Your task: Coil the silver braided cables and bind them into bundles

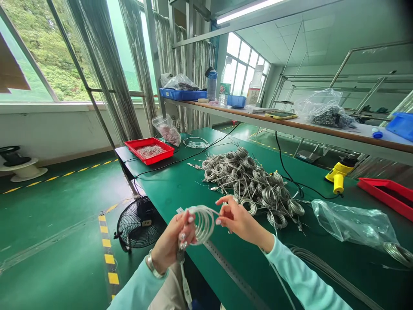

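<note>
On the green table [174, 189], a heap of coiled cables [245, 172] looks done, while long cables [332, 272] beside the right sleeve [297, 275] lie uncoiled. Above the table's edge, the left hand [174, 239] pinches a partly wound cable coil [208, 224]; the right hand's [237, 219] fingertips appear to pinch its unwound length.

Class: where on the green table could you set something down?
Bare tabletop shows between its left edge, left hand and coil heap; a second patch lies between metal ruler and right hand. The heap's own area is crowded.
</note>
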The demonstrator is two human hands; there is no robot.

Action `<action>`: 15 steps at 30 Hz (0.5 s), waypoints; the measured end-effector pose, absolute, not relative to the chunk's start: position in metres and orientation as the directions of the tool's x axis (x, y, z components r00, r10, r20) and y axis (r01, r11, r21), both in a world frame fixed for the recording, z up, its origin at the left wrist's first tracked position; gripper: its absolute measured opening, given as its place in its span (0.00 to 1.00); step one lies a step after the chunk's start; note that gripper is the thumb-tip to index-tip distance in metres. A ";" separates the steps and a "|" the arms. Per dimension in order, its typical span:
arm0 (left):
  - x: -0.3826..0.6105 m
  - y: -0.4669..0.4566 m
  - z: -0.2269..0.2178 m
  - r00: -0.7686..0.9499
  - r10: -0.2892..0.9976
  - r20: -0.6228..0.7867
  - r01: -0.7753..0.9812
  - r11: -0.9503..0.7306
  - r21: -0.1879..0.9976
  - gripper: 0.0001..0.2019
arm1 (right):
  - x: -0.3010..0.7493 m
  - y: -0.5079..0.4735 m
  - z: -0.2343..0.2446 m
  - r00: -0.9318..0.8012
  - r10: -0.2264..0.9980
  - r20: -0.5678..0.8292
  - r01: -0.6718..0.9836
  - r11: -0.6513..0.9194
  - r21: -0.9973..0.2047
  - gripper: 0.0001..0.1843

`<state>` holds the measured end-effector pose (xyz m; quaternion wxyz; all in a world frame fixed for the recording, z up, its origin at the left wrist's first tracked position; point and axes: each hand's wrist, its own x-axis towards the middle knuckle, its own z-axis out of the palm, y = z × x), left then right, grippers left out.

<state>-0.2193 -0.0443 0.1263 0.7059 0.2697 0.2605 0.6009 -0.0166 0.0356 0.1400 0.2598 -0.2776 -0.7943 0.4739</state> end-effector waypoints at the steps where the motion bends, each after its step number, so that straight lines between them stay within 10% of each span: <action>1: -0.226 -0.042 0.130 0.076 0.996 -0.055 -0.762 0.094 0.641 0.14 | -0.012 0.035 0.135 -0.722 0.691 0.035 0.213 0.270 -0.939 0.23; 6: -0.266 -0.030 0.133 -0.314 0.931 -0.188 -0.809 -0.158 0.567 0.14 | 0.025 0.033 0.111 -0.605 0.754 -0.255 0.424 0.034 -0.905 0.15; 10: -0.263 -0.024 0.116 -0.427 0.884 -0.191 -0.702 -0.191 0.686 0.10 | 0.038 0.017 0.110 -0.494 0.868 0.048 0.724 0.441 -0.531 0.08; 15: -0.224 -0.021 0.113 -0.336 0.940 0.064 -0.221 -0.144 0.965 0.18 | 0.015 -0.010 0.140 -0.855 0.482 0.189 0.471 0.876 -0.104 0.13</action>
